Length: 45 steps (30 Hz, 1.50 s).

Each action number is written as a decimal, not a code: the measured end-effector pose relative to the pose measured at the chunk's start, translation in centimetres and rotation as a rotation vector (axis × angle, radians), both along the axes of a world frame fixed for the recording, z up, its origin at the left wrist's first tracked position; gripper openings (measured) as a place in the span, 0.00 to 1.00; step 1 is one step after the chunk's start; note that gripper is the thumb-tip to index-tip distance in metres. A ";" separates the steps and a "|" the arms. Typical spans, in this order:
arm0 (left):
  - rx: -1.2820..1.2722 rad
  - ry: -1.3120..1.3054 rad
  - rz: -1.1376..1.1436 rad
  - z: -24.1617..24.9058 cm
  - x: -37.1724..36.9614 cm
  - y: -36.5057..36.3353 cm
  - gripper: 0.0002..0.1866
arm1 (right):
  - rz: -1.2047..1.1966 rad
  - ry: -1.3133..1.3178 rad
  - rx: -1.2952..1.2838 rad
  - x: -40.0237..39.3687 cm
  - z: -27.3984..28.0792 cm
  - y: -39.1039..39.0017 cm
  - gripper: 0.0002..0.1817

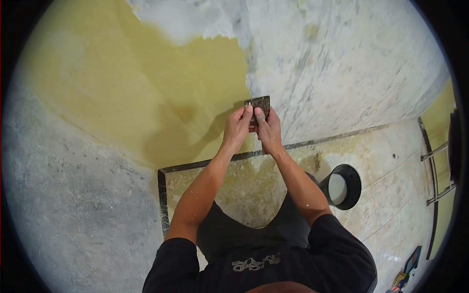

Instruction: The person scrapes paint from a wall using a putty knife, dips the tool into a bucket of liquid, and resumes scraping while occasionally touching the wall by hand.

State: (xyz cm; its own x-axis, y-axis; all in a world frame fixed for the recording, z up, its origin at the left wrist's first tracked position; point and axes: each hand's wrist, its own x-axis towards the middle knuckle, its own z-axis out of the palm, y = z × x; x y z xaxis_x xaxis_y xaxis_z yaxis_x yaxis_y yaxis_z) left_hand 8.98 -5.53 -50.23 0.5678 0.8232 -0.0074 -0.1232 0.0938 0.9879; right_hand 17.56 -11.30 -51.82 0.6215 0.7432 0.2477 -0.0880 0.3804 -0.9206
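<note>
Our left hand point(238, 128) and right hand point(268, 129) pinch a small, dark, speckled rectangular piece point(260, 103) between thumbs and fingers, held before the yellow-and-white patchy wall point(195, 83). Black round bucket point(352, 188), pale contents, on stained floor point(386, 176) near our right arm.

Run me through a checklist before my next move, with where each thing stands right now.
1. Grip on the flat dark tool: ok, left hand and right hand both hold it.
2. Tool face clean: not ok, it looks rough and speckled.
3. Black bucket nearby: ok, on the floor to your right.
4. Whitish contents properly mixed: cannot tell.
5. Hands gloved: not ok, both are bare.
</note>
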 end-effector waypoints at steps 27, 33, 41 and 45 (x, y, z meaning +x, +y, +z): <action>0.007 -0.097 -0.108 -3.7 0.7 3.1 0.30 | -0.095 -0.122 -0.098 -1.3 -0.4 3.4 0.13; 0.140 -0.013 0.010 -4.1 0.0 1.9 0.30 | -0.113 -0.044 -0.166 -1.5 -2.3 3.0 0.12; 0.214 0.071 0.170 -4.4 1.3 1.1 0.29 | -0.088 -0.088 -0.092 0.2 -4.3 3.6 0.13; 0.216 0.147 0.234 -6.1 1.8 1.1 0.29 | -0.132 -0.209 -0.104 0.7 -5.7 3.9 0.14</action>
